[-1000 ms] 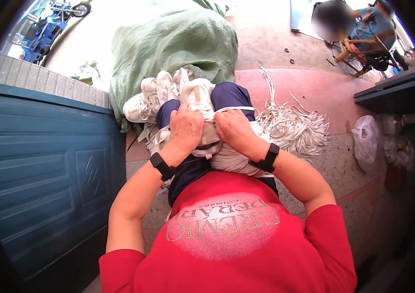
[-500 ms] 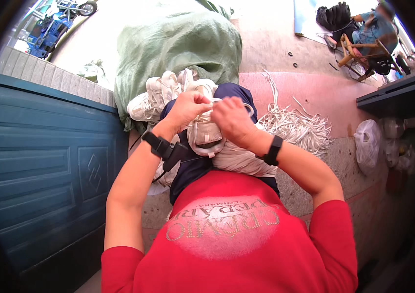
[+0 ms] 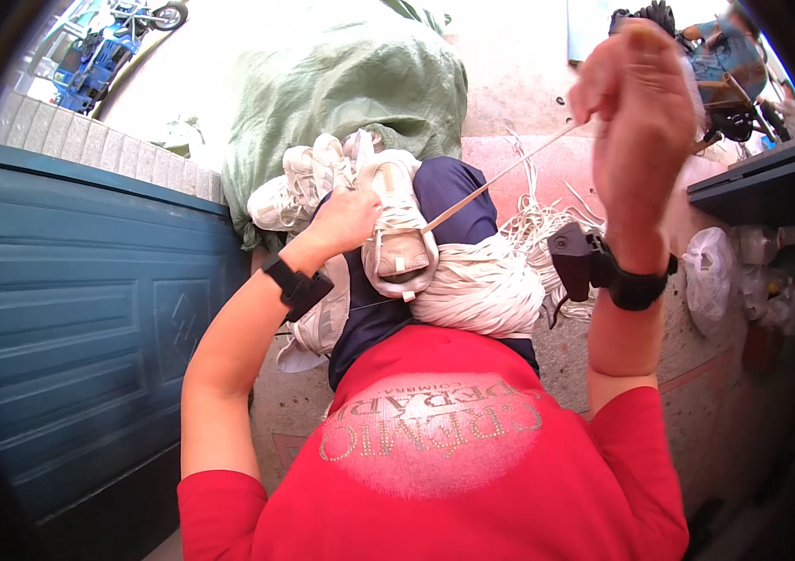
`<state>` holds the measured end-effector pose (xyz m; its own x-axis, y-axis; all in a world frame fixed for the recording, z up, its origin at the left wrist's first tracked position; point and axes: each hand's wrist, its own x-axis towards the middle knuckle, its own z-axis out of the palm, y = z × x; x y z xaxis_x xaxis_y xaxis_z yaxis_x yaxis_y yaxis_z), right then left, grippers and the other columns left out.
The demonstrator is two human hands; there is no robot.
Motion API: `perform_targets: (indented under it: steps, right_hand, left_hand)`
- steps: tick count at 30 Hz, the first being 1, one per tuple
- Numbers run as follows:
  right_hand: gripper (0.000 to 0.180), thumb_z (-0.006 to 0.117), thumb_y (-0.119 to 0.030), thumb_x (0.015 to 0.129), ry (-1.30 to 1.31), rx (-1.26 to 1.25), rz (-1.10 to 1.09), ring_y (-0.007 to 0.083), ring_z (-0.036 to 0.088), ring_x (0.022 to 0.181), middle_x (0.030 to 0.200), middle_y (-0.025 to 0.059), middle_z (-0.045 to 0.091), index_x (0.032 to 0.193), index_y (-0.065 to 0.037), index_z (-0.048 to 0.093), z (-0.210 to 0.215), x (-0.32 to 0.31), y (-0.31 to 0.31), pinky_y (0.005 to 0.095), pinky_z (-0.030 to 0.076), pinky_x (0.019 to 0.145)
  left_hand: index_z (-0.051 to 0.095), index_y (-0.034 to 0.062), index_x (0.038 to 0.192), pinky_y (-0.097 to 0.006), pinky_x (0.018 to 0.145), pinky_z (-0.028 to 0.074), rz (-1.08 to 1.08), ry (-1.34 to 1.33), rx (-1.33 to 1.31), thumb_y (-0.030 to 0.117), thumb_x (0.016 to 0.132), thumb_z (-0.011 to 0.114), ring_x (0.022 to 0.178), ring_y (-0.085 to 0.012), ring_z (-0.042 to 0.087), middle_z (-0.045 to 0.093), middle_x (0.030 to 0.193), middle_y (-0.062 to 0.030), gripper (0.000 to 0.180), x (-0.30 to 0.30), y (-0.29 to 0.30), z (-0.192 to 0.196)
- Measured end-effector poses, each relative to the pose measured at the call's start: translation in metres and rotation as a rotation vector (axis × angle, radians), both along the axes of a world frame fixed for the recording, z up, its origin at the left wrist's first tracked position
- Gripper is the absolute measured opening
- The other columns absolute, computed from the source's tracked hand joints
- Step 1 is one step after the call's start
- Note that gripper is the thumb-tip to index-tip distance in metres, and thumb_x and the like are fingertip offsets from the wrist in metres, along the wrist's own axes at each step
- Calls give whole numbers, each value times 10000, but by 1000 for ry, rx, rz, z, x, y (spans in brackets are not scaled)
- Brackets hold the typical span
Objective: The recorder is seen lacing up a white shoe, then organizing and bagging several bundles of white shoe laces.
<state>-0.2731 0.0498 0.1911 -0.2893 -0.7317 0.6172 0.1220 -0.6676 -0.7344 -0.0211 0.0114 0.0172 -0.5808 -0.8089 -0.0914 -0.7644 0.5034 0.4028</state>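
Concrete floor out front; left hand point(image 3: 349, 220) grips the sneaker point(image 3: 397, 234), raised right hand point(image 3: 640, 112) pinches its lace point(image 3: 500, 178) taut.

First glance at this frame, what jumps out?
The right hand, raised high at upper right, pulls a white lace taut from a white sneaker on the lap. The left hand steadies that shoe at centre. A bundle of white laces lies on the lap beside it, with more pale sneakers piled against a green sack behind.
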Motion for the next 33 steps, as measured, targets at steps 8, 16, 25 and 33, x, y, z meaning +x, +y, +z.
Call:
perform_targets:
  steps: [8,16,25,33]
  right_hand:
    - [264,539,-226,862,93,493,103,1,374,580,704,-51,477,940,25,510,-62,17,0,137,320,491]
    - [224,497,-220,882,186,635,194,20,433,578,634,-30,504,912,-16,585,-68,12,14,153,363,507]
    - [277,450,-257,902,46,488,456,47,420,468,561,-3,487,930,-6,564,-33,42,5,166,321,437]
    - [270,443,-232,904,-37,245,451,23,299,385,482,-30,392,893,15,553,42,34,13,163,243,351]
  left_hand:
    - [621,106,906,-377,816,402,-205,44,-76,177,722,583,938,-317,468,571,897,-106,201,-14,11,11]
    - [581,73,738,-337,717,422,-617,-5,-253,112,674,569,799,-250,485,531,775,-60,75,-32,-3,-10]
    - [587,18,661,-304,592,403,120,219,658,167,744,518,646,-143,502,548,646,-56,184,-33,-22,9]
    - [580,-19,747,-403,672,427,-210,-24,331,272,765,473,788,-330,561,579,782,-218,310,-58,-27,-1]
